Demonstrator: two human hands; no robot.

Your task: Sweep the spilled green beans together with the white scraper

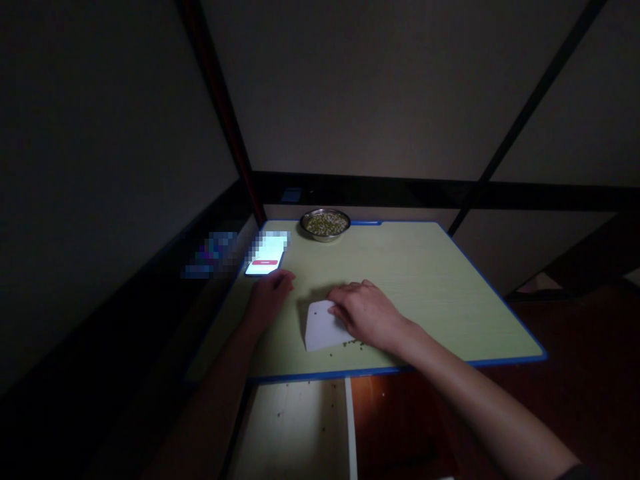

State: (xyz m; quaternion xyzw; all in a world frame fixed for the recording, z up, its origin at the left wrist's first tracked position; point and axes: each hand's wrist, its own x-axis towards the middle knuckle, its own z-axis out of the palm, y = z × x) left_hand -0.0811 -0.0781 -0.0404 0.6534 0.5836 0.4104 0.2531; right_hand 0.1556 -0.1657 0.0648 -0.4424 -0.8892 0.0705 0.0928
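My right hand grips a white flat scraper, with the fingers over its upper edge. The scraper looks like a thin plate with rounded corners, tilted on the table, and a small dark spot shows near its upper left corner. Small dark green beans lie scattered by its lower right edge, beneath my hand. My left hand hovers at the table's left side, just below a lit phone. Its fingers are loosely bent and nothing shows in them.
A metal bowl of green and pale beans stands at the back of the light green table, which has a blue rim. Below the front edge, an open drawer holds a few scattered beans. Dark walls close in behind and left.
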